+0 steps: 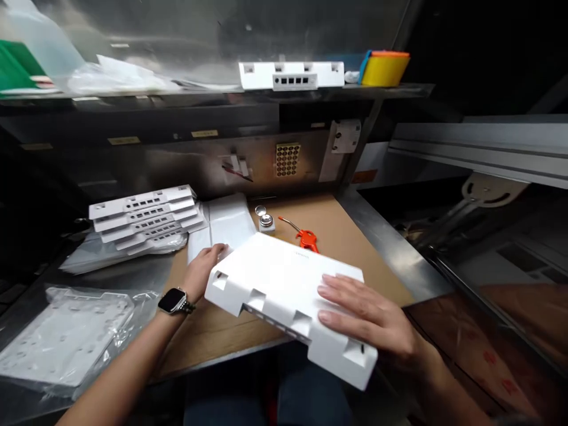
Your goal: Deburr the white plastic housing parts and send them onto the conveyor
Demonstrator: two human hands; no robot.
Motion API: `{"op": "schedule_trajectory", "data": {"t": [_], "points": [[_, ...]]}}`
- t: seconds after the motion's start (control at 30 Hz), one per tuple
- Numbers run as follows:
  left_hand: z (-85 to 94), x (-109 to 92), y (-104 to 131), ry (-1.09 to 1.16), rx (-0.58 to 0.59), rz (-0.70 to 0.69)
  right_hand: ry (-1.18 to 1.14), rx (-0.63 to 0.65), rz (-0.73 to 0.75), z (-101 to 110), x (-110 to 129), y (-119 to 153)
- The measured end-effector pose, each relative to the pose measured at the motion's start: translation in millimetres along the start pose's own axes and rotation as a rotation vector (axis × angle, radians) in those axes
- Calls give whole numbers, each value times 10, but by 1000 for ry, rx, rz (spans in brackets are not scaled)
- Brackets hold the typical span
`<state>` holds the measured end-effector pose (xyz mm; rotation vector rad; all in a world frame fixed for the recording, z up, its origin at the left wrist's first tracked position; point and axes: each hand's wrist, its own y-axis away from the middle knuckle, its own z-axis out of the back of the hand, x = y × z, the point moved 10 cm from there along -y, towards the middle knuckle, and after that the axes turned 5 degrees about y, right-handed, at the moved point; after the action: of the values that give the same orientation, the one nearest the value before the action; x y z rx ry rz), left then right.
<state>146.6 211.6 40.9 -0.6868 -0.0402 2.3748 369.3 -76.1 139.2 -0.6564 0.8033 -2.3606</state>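
A white plastic cover with notched corners and a row of port openings along its near side is tilted over the front of the brown work surface. My right hand lies across its right part, fingers stretched over the top and the thumb out of sight. At the cover's left edge is my left hand, closed against that side with some fingers hidden; a dark watch is on the wrist. Behind the cover lies an orange air blow gun. Next to it stands a small round metal-topped container with its lid raised.
Several similar white covers are stacked at the left, beside white plastic bags. A bagged white panel lies nearer. The shelf above holds another cover and a yellow tape roll. A metal rail runs at right.
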Motion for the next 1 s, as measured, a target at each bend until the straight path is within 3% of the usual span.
{"op": "schedule_trajectory", "data": {"t": [0.13,0.33,0.5,0.63,0.87,1.0], "points": [[19,152,-37,14,-25,100,197,43,134,-12,38,-128],[142,576,-111,224,-188,251,208,24,185,-174,108,-44],[97,811,-204,509,-159,326,184,2,208,-247,211,-79],[131,764,-202,561,-151,304,206,13,220,-273,276,-109],[41,312,-13,407,-115,200,218,24,239,-328,333,-101],[55,403,-40,428,-165,246,137,68,146,-384,240,-58]]}}
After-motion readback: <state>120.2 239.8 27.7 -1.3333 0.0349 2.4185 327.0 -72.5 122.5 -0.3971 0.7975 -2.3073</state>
